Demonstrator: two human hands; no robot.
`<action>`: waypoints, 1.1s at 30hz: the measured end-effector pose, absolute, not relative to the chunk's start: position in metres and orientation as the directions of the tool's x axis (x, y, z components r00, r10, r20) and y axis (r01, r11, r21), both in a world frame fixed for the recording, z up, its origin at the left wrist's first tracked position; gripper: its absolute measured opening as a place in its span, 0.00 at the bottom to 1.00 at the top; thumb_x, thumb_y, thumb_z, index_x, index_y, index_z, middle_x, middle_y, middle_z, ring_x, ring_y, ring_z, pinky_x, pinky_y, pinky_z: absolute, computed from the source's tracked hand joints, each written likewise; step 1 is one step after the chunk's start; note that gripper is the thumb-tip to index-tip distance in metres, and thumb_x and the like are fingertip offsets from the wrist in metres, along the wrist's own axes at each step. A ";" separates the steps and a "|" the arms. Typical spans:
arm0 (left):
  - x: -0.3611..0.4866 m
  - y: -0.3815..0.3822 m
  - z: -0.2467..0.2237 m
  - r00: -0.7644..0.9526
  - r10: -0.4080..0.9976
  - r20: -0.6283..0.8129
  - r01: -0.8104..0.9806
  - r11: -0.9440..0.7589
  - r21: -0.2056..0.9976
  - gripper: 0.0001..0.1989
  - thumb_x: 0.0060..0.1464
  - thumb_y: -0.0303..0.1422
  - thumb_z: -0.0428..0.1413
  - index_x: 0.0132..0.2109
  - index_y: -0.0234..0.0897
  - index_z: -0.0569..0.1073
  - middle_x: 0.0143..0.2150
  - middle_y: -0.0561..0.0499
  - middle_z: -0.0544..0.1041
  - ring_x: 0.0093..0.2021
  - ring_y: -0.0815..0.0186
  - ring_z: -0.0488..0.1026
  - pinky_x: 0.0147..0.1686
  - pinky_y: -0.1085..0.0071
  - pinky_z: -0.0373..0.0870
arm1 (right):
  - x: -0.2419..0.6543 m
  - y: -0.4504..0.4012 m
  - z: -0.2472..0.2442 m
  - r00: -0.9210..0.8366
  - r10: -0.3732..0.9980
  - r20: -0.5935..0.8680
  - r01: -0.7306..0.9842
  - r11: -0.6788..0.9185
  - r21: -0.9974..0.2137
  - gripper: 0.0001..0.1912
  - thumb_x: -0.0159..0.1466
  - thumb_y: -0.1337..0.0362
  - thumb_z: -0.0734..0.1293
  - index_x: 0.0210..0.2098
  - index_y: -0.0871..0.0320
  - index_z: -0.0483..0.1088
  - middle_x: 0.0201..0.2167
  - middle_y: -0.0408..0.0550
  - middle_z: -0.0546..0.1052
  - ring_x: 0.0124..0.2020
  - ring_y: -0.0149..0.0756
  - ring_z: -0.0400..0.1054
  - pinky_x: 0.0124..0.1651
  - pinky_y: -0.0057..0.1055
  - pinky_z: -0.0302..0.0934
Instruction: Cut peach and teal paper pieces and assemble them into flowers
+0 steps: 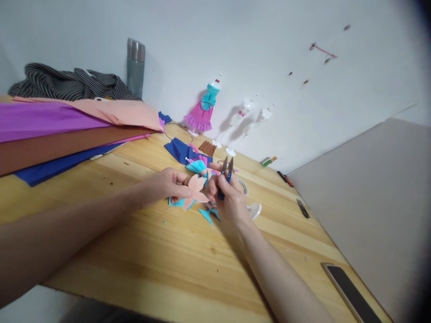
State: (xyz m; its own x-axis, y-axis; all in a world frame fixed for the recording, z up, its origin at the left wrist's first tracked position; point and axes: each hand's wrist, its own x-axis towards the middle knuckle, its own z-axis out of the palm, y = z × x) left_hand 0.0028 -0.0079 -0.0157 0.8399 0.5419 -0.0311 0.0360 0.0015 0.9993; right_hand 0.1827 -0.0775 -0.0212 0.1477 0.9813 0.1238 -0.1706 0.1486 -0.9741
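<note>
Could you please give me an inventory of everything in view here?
Table: one, light wood, beneath
Wall: one, white, behind
Surface: one, grey, far right
Striped cloth: one, black and grey, back left
Flask: one, grey, back left
Sheets: several, peach, purple, brown, blue, left
Dressed figure: one, turquoise and pink, back centre
Bare figures: two, white, right of it
Pleated piece: one, brown, centre
Cut pieces: several, blue, turquoise, pink, centre
Disc: one, white, centre right
Cutter: one, black, right
Small objects: two, mixed colours, back right
Slab: one, dark, front right
Marks: several, dark, on wall
Petal shape: one, peach, centre
Snips: one, blue, centre
Left hand: one, bare, holding petal shape
Right hand: one, bare, holding snips
</note>
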 end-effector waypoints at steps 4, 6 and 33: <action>0.002 -0.007 -0.018 0.851 0.524 -0.037 0.032 0.019 0.999 0.08 0.46 0.32 0.56 0.24 0.33 0.74 0.19 0.53 0.72 0.19 0.74 0.59 0.21 0.76 0.54 | 0.182 -0.078 -0.018 0.164 0.969 0.185 -0.105 0.204 -0.973 0.08 0.49 0.70 0.67 0.26 0.56 0.62 0.28 0.41 0.69 0.19 0.25 0.55 0.19 0.26 0.48; 0.001 -0.006 -0.018 0.866 0.500 -0.019 0.017 0.009 1.000 0.09 0.47 0.32 0.55 0.24 0.32 0.74 0.19 0.53 0.71 0.19 0.74 0.59 0.21 0.76 0.55 | 0.183 -0.079 -0.014 0.127 0.977 0.172 -0.125 0.188 -0.974 0.08 0.46 0.72 0.66 0.22 0.57 0.60 0.26 0.40 0.65 0.17 0.24 0.52 0.18 0.26 0.46; -0.008 0.019 -0.001 0.649 0.752 0.120 -0.381 0.184 0.906 0.11 0.43 0.31 0.60 0.20 0.33 0.68 0.18 0.53 0.68 0.19 0.75 0.61 0.22 0.76 0.56 | 0.176 -0.096 0.017 -0.429 0.902 0.054 0.688 0.365 -0.627 0.10 0.63 0.65 0.62 0.27 0.60 0.71 0.25 0.46 0.70 0.27 0.31 0.61 0.32 0.29 0.53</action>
State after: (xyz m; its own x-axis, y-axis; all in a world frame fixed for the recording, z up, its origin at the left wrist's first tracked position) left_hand -0.0076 0.0190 -0.0008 0.6486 0.7516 0.1201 -0.3809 0.1840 0.9061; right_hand 0.1757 -0.0960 0.0167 -0.4287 0.9018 0.0541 0.6881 0.3647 -0.6273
